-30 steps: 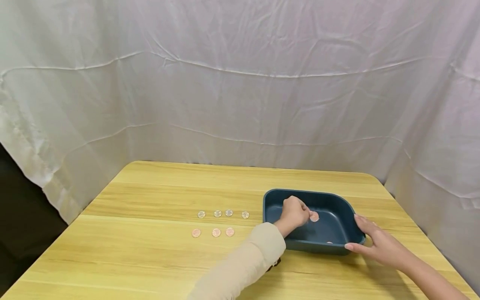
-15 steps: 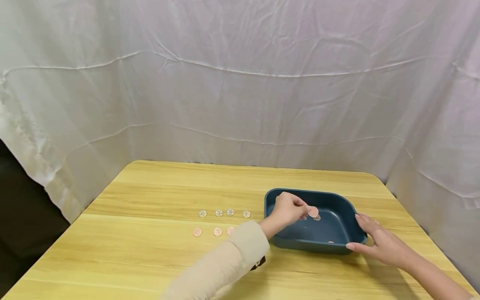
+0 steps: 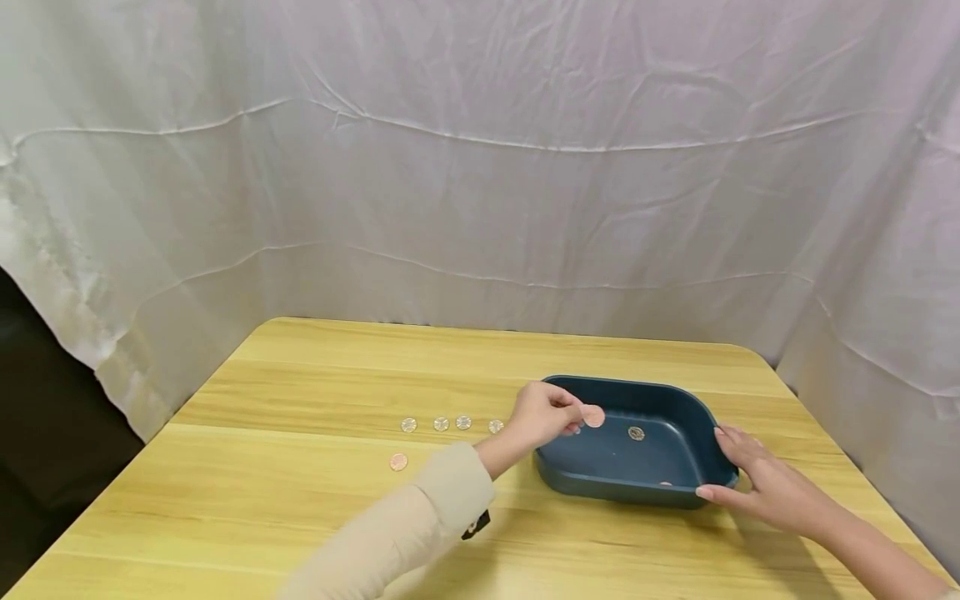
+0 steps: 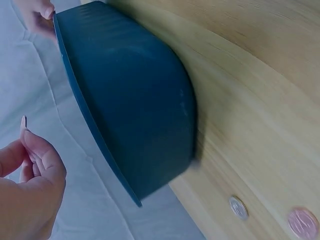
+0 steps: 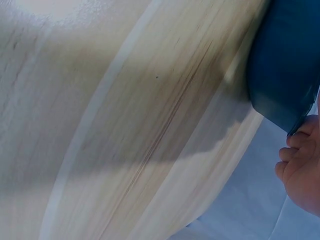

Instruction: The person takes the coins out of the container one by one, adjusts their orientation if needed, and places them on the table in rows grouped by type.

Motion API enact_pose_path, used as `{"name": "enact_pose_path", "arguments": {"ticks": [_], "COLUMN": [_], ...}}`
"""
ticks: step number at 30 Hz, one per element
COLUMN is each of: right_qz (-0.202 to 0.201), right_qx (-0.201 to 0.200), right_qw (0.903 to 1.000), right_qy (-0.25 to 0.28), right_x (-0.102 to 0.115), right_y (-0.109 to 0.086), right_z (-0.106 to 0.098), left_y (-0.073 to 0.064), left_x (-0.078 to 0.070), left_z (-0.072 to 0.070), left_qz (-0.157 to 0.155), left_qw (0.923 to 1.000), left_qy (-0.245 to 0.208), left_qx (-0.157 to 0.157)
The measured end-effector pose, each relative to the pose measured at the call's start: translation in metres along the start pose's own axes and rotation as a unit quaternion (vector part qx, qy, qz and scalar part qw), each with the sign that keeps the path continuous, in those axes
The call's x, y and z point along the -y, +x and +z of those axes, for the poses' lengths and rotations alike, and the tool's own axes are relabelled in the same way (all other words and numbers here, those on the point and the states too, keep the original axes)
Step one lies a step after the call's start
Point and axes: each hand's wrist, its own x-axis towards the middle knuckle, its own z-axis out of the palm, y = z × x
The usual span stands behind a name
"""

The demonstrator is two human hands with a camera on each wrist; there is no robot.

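Note:
My left hand [image 3: 546, 414] pinches a copper-coloured coin [image 3: 593, 416] between thumb and fingertips, above the left part of a dark blue rectangular bin [image 3: 622, 492]. In the left wrist view the coin [image 4: 24, 122] is seen edge-on at the tips of the left hand [image 4: 37, 185]. My right hand [image 3: 772, 492] grips the bin's right end, thumb at the near corner; its curled fingers show at the rim in the right wrist view. A silver-coloured coin [image 3: 636, 433] lies on the bin floor. Near the front wall, another coin [image 3: 665, 483] is mostly hidden.
Left of the bin, several silver-coloured coins [image 3: 441, 423] lie in a row on the wooden table [image 3: 300, 500]. One copper-coloured coin [image 3: 399, 462] shows in front of them, beside the left sleeve [image 3: 420, 521]. Pale curtains [image 3: 480, 208] hang behind the table.
My left hand has risen and moved left with the copper-coloured coin, uncovering the silver-coloured coin in the bin. The left sleeve now hides two copper-coloured coins on the table. The right hand keeps its grip.

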Motion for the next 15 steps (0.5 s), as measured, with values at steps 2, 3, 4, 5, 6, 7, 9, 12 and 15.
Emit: {"name": "enact_pose_path", "arguments": {"ticks": [2,3,4,5,6,7,9,12,15], "right_qz": [0.001,0.001,0.002,0.002,0.002,0.001,-0.001,-0.002,-0.003], "right_qx": [0.004,0.007,0.009,0.009,0.008,0.007,0.005,0.002,0.002], "right_qw": [1.0000,1.0000,1.0000,1.0000,1.0000,1.0000,1.0000,1.0000,1.0000], "right_qy": [0.001,0.001,0.000,-0.002,-0.003,-0.005,-0.003,0.000,0.005], "right_x": [0.000,0.000,0.000,0.000,0.000,0.000,0.000,-0.001,-0.001], "right_y": [0.000,0.000,0.000,0.000,0.000,0.000,0.000,0.000,0.000], "right_z": [-0.001,-0.001,-0.001,-0.001,-0.001,-0.001,-0.001,-0.001,-0.001], "left_y": [-0.002,-0.003,-0.004,-0.005,-0.006,-0.008,-0.011,-0.017,-0.023], "left_x": [0.002,0.004,0.006,0.008,0.010,0.012,0.018,0.029,0.041], "left_z": [-0.006,-0.009,-0.012,-0.015,-0.018,-0.022,-0.029,-0.041,-0.053], "left_qz": [0.001,0.002,0.003,0.006,0.009,0.010,0.014,0.014,0.004], "left_qw": [1.0000,1.0000,1.0000,1.0000,0.9999,0.9998,0.9996,0.9993,0.9989], "left_qy": [0.002,0.000,-0.002,-0.006,-0.009,-0.014,-0.020,-0.021,-0.020], "left_qx": [0.000,-0.001,-0.001,-0.002,-0.004,-0.005,-0.013,-0.027,-0.041]}}
